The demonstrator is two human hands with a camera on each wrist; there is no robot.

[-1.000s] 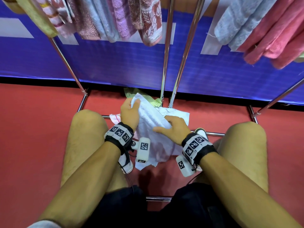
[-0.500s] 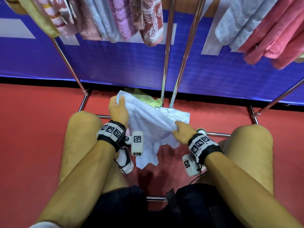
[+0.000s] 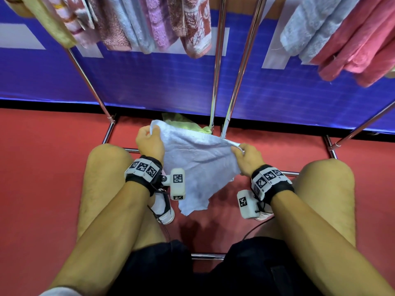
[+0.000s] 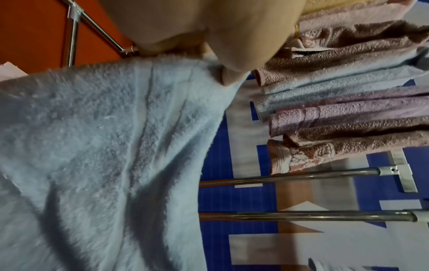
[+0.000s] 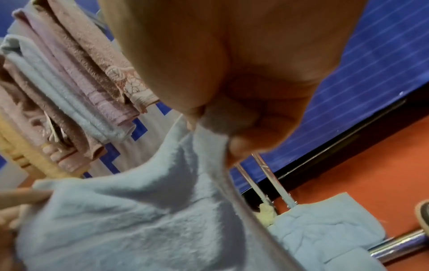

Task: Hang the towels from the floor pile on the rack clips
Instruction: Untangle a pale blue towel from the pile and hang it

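Pale blue terry towel (image 3: pixel 198 165) now pulled wide between left hand (image 3: pixel 149 142) and right hand (image 3: pixel 245 159), both pinching corners (clipping's next, I'd guess).

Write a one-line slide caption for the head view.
Crouched at the rack, left hand and right hand stretch a pale blue towel between them by its top corners.

Held towel (image 3: pixel 198 165): pale blue, plain terry. Floor pile: a yellow-green towel (image 3: pixel 183 122) at the far side and a pale blue one (image 5: pixel 325 223). Hung towels, far left: yellow (image 3: pixel 53 28), pink-striped (image 3: pixel 70 20), dusty brown-pink (image 3: pixel 115 33), pale blue (image 3: pixel 136 26), lilac (image 3: pixel 158 24), and brown-pink with white lace pattern (image 3: pixel 196 33). Far right: pale blue (image 3: pixel 310 33), then deep pink (image 3: pixel 359 45). Floor (image 3: pixel 42 167) red; backdrop banner (image 3: pixel 160 82) blue with white blocks. Wristbands (image 3: pixel 143 169) black with white-and-black square-code tags.
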